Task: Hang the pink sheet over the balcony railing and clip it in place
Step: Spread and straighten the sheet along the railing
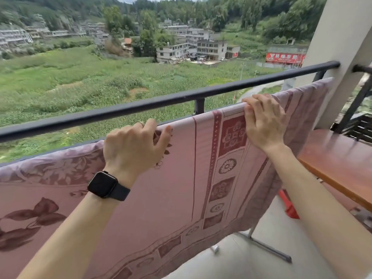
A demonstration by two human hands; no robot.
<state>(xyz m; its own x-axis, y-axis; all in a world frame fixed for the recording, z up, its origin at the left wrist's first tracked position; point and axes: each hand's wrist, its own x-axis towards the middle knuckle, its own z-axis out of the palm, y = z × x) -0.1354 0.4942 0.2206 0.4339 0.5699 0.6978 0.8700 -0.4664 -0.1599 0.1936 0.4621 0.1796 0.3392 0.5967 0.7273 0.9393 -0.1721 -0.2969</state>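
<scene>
The left hand (134, 146) grips the top fold of the pink sheet (181, 188) just below the railing (161, 101). Its fingers curl over the far side of the fold and its thumb presses on the near face of the cloth. A black watch (106, 185) sits on that wrist, and a thin ring (138, 123) shows on one finger.

The right hand (263, 121) holds the same fold further along the railing, toward the end that meets the pale pillar (342, 37). Its fingers hook over the edge and its thumb lies against the patterned border.

The sheet hangs draped lengthwise, with its fold running parallel to the railing's top bar, a little under it and on the near side. Whatever carries the fold is covered by cloth, so it cannot be told. The near face falls toward the balcony floor and shows dark red flowers, leaves and a banded border of squares and rosettes.

Below the pillar end of the railing, a grey metal leg (267, 248) rests on the floor under the sheet's lower corner. A red thing (289, 206) lies near it. A brown wooden ledge (338, 168) runs inward from that same end. Beyond the railing lie green fields, grey buildings (197, 50) and a red sign (284, 58).
</scene>
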